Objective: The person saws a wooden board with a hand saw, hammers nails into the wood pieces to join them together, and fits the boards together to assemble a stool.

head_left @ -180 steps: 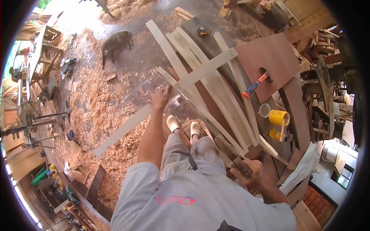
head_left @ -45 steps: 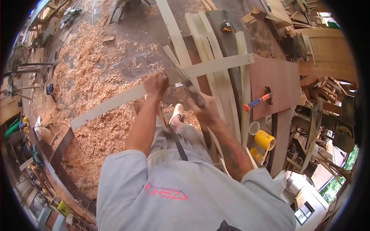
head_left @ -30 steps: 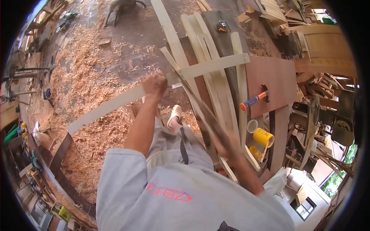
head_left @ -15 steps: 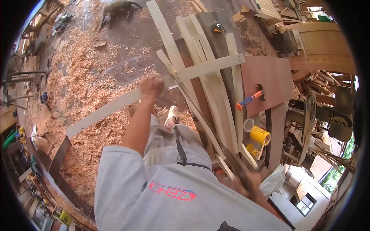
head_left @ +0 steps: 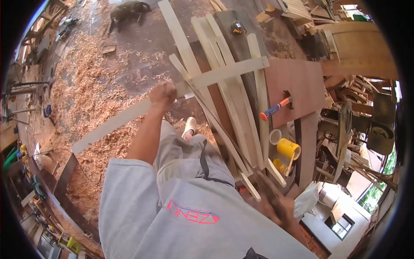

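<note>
My left hand [head_left: 163, 96] is closed on a long pale wooden board [head_left: 116, 125], pressing near its middle. The board lies crosswise over several lengthwise timber pieces [head_left: 233, 108]. At the lower right my right hand [head_left: 279, 210], slightly blurred, wraps round the dark end of a long, thin tool [head_left: 268, 187] that looks like a handsaw. Its narrow dark blade, seen nearly edge-on, runs up toward the board just right of my left hand. I cannot make out whether its teeth touch the wood.
A hammer [head_left: 276, 108] lies on a reddish panel [head_left: 297, 90]. Nearby are a yellow container [head_left: 288, 149] and a tape measure [head_left: 237, 27]. Wood shavings [head_left: 95, 90] cover the floor at left. A dark animal [head_left: 128, 12] is at the top; stacked wood [head_left: 362, 116] fills the right side.
The view has shifted slightly, so most things appear a little further left. My left hand keeps its place on the board; my right hand stays on the tool, having moved only slightly.
</note>
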